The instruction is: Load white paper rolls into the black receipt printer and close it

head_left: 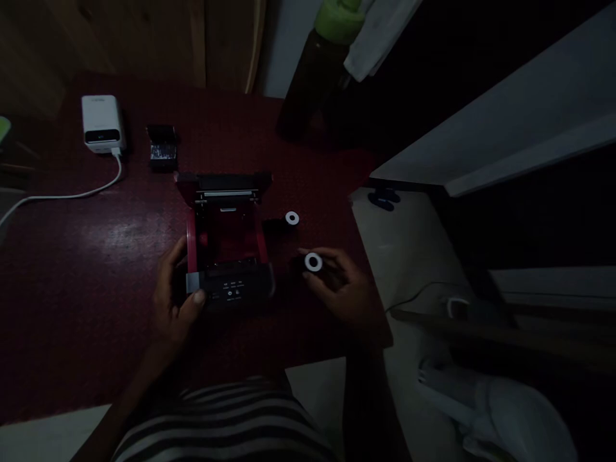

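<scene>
A small black-and-red printer (231,285), which looks like a label printer, sits on the table with its lid (226,186) raised at the back. Its red inner bay is visible and looks dark inside. My left hand (176,295) grips the printer's front left corner, thumb on top of the front panel and fingers along the side. To the right of the printer, my right hand (344,282) pinches a dark roll (313,262) with a white ring-shaped end, between thumb and fingers. A similar roll (291,219) lies just beyond it, beside the printer's right wall.
A white power bank (102,122) with a white cable (81,196) stands at the back left. Near it is a small dark open case (162,147). A tall bottle with a green cap (339,24) stands at the back right. The dark red table (96,289) ends on the right above the floor.
</scene>
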Demonstrator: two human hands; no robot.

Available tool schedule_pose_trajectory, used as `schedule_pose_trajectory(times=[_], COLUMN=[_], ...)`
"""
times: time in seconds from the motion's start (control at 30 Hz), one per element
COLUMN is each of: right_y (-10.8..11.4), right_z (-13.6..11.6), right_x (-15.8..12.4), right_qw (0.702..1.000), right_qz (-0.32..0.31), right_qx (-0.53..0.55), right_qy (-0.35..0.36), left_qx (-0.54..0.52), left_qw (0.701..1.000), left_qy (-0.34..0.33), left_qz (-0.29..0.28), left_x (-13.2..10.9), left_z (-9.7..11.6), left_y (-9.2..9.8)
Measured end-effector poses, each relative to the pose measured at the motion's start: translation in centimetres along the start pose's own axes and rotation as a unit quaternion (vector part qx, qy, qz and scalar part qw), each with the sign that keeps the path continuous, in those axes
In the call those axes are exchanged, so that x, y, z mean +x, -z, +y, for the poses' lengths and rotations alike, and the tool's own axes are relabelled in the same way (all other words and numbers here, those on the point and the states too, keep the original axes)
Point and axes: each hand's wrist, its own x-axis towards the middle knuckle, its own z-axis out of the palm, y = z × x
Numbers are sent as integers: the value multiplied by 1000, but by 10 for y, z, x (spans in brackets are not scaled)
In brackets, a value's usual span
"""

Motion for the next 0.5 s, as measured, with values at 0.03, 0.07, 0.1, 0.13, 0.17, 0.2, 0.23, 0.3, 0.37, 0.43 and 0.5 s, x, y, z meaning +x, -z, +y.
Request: schedule_pose_trajectory(times=[0.03, 0.07, 0.1, 0.13, 0.17, 0.2, 0.23, 0.3, 0.37, 0.43, 0.5], right_y=[-9, -17, -25, -30, -33, -32, -29, -16, -2, 7, 4], right_z=[10, 18, 24, 28, 30, 30, 29, 22, 15, 10, 12], right_x=[-2, -3, -4, -6, -7, -8, -8, -8, -1, 14, 37], right_qw=[1000, 999, 998, 998, 998, 998, 997, 995, 994, 997, 999], right_qz=[-12, -21, -28, -34, -38, -42, -49, -72, -73, -32, 20], right_qx=[20, 34, 43, 48, 49, 48, 48, 53, 55, 43, 16], right_qy=[-15, -22, -25, -24, -24, -24, -26, -42, -61, -60, -34], left_qx=[4, 9, 13, 16, 19, 21, 22, 26, 32, 30, 17], left_qw=[1000, 1000, 1000, 1000, 1000, 1000, 1000, 999, 999, 999, 1000], left_qy=[-2, -6, -9, -12, -12, -10, -9, -12, -14, -9, -3], left_qz=[3, 7, 11, 16, 19, 20, 19, 19, 15, 9, 3], left_x=[0, 1, 2, 3, 3, 4, 4, 4, 3, 3, 2], left_z=[0, 1, 2, 2, 3, 3, 3, 2, 2, 1, 0], left_y=[0, 0, -1, -1, -1, -1, -1, 0, 0, 0, 0])
